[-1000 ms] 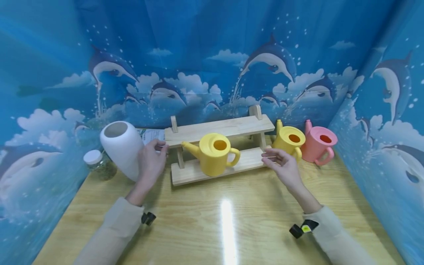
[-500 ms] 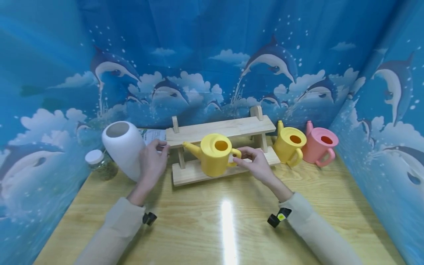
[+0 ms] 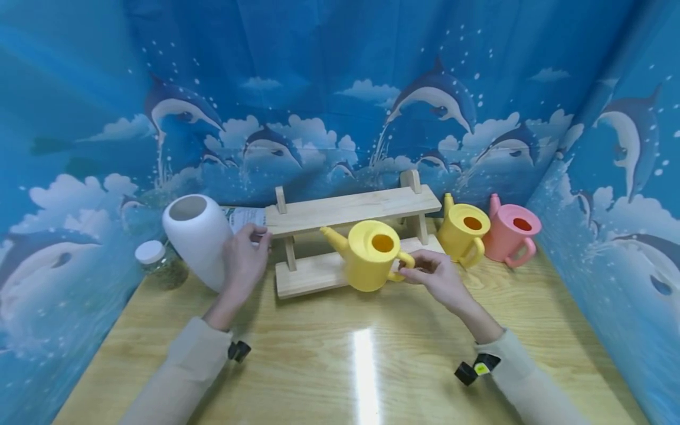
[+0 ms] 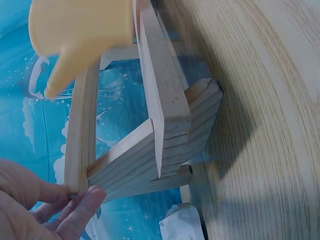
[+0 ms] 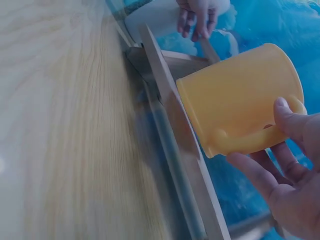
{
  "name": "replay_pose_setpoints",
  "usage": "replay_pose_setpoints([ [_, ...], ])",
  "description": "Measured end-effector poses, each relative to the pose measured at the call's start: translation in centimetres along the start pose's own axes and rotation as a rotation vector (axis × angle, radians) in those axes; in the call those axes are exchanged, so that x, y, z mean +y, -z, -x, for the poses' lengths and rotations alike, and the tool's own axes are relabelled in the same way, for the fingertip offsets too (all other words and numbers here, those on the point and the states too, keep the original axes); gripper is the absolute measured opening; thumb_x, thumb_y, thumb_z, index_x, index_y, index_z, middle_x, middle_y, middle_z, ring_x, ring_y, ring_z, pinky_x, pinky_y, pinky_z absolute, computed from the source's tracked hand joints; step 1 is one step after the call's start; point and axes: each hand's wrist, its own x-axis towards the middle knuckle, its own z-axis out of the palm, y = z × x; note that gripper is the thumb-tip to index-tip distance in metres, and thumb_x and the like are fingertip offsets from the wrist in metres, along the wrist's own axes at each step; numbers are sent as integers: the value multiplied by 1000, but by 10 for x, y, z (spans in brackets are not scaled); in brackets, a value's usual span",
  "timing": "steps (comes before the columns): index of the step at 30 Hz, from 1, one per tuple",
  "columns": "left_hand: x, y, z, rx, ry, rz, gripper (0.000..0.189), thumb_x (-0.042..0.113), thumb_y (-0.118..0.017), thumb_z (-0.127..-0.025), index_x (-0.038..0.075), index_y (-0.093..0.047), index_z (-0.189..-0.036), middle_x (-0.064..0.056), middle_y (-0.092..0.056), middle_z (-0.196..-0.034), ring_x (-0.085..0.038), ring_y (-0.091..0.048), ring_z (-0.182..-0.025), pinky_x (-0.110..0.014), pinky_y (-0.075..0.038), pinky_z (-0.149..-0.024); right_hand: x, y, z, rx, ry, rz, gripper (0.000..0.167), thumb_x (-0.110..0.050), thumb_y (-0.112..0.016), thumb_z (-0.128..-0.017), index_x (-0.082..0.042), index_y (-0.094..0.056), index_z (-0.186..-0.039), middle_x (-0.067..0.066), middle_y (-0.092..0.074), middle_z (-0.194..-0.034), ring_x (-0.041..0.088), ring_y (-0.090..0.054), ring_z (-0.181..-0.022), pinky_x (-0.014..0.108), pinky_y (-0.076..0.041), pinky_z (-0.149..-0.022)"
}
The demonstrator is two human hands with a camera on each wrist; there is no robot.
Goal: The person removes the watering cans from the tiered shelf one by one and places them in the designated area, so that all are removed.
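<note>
A yellow watering can (image 3: 369,260) is upright in front of the two-tier wooden shelf (image 3: 350,206), its spout toward the left. My right hand (image 3: 438,277) holds it by the handle, thumb on top and fingers below, as the right wrist view shows. Whether its base touches the lower board cannot be told. At the left end of the upper board, my left hand (image 3: 245,257) pinches the board's corner between thumb and fingers (image 4: 82,210). The watering can (image 4: 82,27) hangs partly cut off at the top of the left wrist view.
A white vase (image 3: 193,236) stands left of the shelf, partly behind my left hand. Beside it is a lidded glass jar (image 3: 167,268). Another yellow watering can (image 3: 462,233) and a pink watering can (image 3: 510,233) stand at the right. A printed packet (image 3: 247,217) lies behind the vase.
My right hand has come in from the right and taken the yellow watering can's handle. The can has moved right and toward me. My left hand has stayed in place.
</note>
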Motion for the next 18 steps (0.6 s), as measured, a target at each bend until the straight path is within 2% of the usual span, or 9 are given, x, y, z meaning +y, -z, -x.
replay_pose_setpoints([
  [3,-1,0,0,5,-8,3,21,18,-64,-105,3,-70,-119,-20,-79,-107,-31,-79,-83,-36,-62,-68,0,19,20,68,-12,-4,33,-10,-74,-99,10,-66,-123,1,-77,-108,4,-74,-94,26,-66,-81],
  [6,-1,1,0,10,-16,0,21,18,-64,-105,3,-71,-119,-21,-79,-107,-31,-79,-83,-36,-61,-67,0,38,41,147,27,-58,29,-5,-73,-99,10,-67,-122,-10,-77,-103,5,-75,-91,27,-67,-78],
  [9,-2,1,0,8,-15,-7,22,19,-64,-106,3,-71,-119,-20,-79,-108,-31,-79,-83,-39,-62,-69,2,57,60,229,115,-159,21,6,-68,-98,8,-69,-119,-7,-78,-101,7,-76,-88,28,-67,-74],
  [13,-2,0,-1,-3,-4,-10,23,20,-64,-106,4,-70,-121,-20,-79,-109,-31,-79,-84,-42,-64,-72,2,77,82,361,211,-312,25,19,-64,-94,6,-72,-113,1,-80,-99,12,-79,-87,30,-66,-72],
  [18,-2,-1,-1,-14,3,-15,23,21,-63,-106,4,-70,-121,-20,-79,-110,-31,-79,-86,-42,-64,-74,-1,99,112,512,177,-351,24,17,-66,-93,7,-72,-114,3,-81,-99,12,-80,-86,29,-66,-71],
])
